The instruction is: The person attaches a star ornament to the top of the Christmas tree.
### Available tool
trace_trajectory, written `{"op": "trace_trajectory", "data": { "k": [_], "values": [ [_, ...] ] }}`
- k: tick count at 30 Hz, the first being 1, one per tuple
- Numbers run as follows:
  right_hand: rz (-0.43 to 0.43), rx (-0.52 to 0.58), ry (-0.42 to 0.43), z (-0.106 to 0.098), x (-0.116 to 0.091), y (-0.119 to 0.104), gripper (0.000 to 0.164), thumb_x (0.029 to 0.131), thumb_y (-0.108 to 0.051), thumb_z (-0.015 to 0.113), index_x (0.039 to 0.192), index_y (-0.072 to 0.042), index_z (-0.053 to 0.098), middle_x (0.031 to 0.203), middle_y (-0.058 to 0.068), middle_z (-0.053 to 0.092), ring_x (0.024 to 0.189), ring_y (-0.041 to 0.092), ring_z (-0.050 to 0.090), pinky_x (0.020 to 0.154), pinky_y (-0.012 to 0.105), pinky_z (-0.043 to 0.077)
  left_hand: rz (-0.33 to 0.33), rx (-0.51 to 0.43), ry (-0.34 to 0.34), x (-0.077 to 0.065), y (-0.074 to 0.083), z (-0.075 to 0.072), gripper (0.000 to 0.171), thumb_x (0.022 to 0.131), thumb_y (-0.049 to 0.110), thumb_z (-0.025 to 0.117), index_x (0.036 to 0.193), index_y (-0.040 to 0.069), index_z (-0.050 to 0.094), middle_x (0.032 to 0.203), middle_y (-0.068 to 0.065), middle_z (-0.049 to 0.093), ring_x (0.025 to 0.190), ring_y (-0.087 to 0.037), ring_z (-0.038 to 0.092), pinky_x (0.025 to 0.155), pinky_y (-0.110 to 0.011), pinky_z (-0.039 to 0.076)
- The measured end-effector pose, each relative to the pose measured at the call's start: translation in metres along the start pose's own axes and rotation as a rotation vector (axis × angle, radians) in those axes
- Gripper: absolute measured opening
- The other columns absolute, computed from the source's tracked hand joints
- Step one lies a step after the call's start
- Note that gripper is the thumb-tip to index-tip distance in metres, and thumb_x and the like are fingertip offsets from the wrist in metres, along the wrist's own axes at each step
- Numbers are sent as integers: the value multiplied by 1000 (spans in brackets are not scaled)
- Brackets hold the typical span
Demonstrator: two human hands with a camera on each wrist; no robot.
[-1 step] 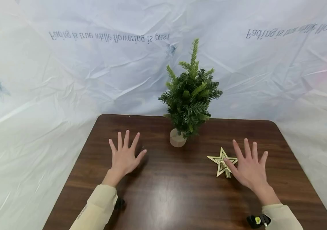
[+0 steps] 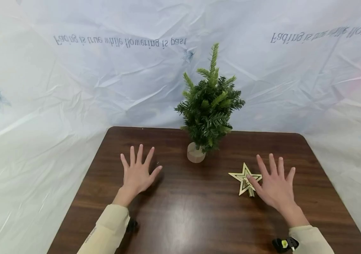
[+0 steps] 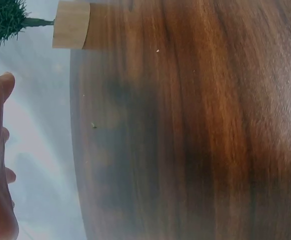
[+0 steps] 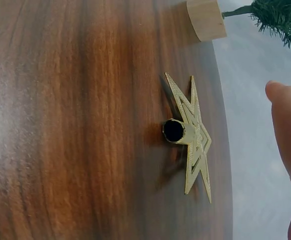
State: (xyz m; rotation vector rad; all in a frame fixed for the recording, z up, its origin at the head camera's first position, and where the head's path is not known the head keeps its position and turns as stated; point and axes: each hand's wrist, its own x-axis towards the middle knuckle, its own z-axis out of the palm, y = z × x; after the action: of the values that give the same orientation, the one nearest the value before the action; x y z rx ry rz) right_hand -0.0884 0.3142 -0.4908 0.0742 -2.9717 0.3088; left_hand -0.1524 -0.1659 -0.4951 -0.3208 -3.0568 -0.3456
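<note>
With fingers spread wide, my left hand (image 2: 137,176) hovers over the left part of the table and holds nothing. My right hand (image 2: 276,187), spread the same way, is raised over the right part. Its thumb overlaps a gold star tree topper (image 2: 242,177) in the head view, while the right wrist view shows the thumb (image 4: 288,120) apart from it. The topper lies on the table, its hollow round socket (image 4: 187,134) facing that camera. Toward the back stands a small artificial Christmas tree (image 2: 210,109) on a round wooden base (image 2: 195,154), between and beyond both hands.
The dark brown wooden table (image 2: 180,197) has rounded back corners. Pale wrinkled sheeting (image 2: 129,81) printed with lettering hangs behind it and along both sides. A black wrist device (image 2: 285,244) sits at the right sleeve.
</note>
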Motion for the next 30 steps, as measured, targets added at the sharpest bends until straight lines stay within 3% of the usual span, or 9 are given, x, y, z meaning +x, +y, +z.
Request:
{"op": "trace_trajectory", "data": {
  "k": [3, 5, 8, 12, 17, 20, 23, 30],
  "values": [
    [13, 39, 21, -1, -2, 2, 87, 104, -59, 57, 172, -21, 19, 171, 32, 18, 158, 59, 10, 112, 87, 5, 38, -55, 27, 3, 3, 1, 81, 105, 65, 48, 172, 27, 21, 178, -18, 11, 164, -46, -5, 121, -77, -11],
    [23, 88, 33, -1, -4, 3, 84, 104, -54, 61, 170, -15, 26, 168, 34, 25, 153, 62, 21, 110, 86, 16, 78, -136, 64, 5, 7, 0, 80, 105, 59, 53, 171, 24, 24, 176, -18, 19, 164, -46, 3, 122, -78, -6],
    [64, 190, 7, -2, -9, 6, 76, 103, -46, 67, 163, -7, 39, 161, 37, 35, 141, 64, 36, 98, 83, 36, 155, -310, 146, 8, 17, -6, 77, 104, 48, 63, 168, 21, 32, 170, -18, 35, 160, -45, 23, 123, -77, 9],
    [117, 334, -62, 1, -17, 15, 65, 103, -39, 69, 153, 0, 52, 151, 37, 48, 127, 60, 52, 87, 75, 47, 290, -572, 263, 19, 41, -24, 72, 101, 31, 72, 165, 22, 41, 163, -13, 47, 151, -37, 44, 119, -68, 33],
    [170, 426, -87, 9, -30, 26, 56, 102, -32, 71, 147, -1, 60, 138, 29, 64, 106, 40, 68, 79, 50, 56, 452, -784, 337, 42, 84, -41, 80, 98, 34, 78, 166, 22, 39, 170, -8, 34, 156, -30, 38, 119, -64, 37],
    [211, 450, -90, 14, -34, 29, 52, 101, -31, 74, 144, -5, 63, 132, 23, 70, 97, 27, 69, 75, 36, 54, 504, -825, 352, 56, 107, -47, 86, 97, 48, 76, 168, 22, 33, 175, -9, 21, 161, -29, 27, 121, -66, 34],
    [236, 489, -94, 18, -33, 27, 47, 99, -28, 77, 140, -8, 67, 124, 19, 73, 91, 19, 66, 72, 31, 51, 507, -820, 364, 68, 122, -51, 91, 96, 55, 73, 169, 23, 29, 177, -12, 12, 164, -31, 18, 122, -67, 32],
    [271, 544, -88, 22, -35, 24, 40, 96, -21, 79, 133, -10, 71, 119, 19, 73, 88, 19, 66, 72, 30, 52, 476, -803, 373, 89, 140, -55, 98, 90, 24, 88, 166, 11, 29, 171, -26, 15, 163, -41, 15, 121, -69, 30]
  ]
}}
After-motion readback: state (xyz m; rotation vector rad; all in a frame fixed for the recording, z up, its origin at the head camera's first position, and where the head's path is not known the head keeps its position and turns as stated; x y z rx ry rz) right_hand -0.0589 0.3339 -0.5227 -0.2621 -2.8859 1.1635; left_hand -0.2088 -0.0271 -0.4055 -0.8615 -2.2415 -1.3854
